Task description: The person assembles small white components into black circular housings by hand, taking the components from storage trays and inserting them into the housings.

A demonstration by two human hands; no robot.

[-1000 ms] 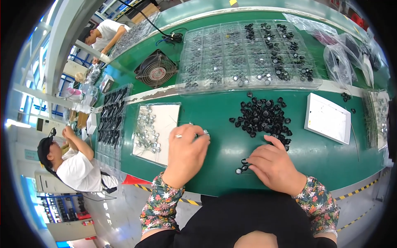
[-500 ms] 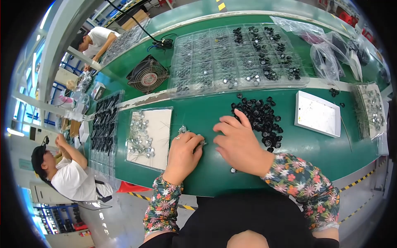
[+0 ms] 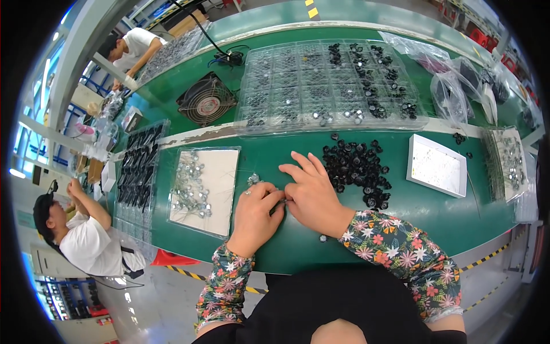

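Both forearms, in floral sleeves (image 3: 401,246), rise from the lower edge and slant inward, so the two hands meet over the green table (image 3: 424,223), a little left of the black parts. The left hand (image 3: 255,218) is bent at the knuckles, back upward, its fingers curled and its thumb and forefinger drawn toward each other on the right side. The right hand (image 3: 316,200) leans in from the right with its wrist angled left; its outer fingers are fanned apart and raised toward the far side, while its thumb and forefinger tips come right up to the left hand's fingertips. Whatever lies between those tips is hidden, so I cannot tell what, if anything, either hand pinches.

A small cluster of silver parts (image 3: 254,179) lies just beyond the left knuckles. The loose pile of black parts (image 3: 356,167) spreads beyond and to the right of the right hand, near its raised fingers, and a lone small part (image 3: 323,238) sits just below that hand's wrist.

To the left, the cream board (image 3: 220,189) holding silver pieces has its right edge close to the left hand. A raised pale ledge (image 3: 195,136) bounds the work surface on the far side, with the compartment tray (image 3: 366,122) resting along it. Green surface runs between the pile and the shallow white box (image 3: 435,166), and on below both to the curved near edge, which passes under the forearms
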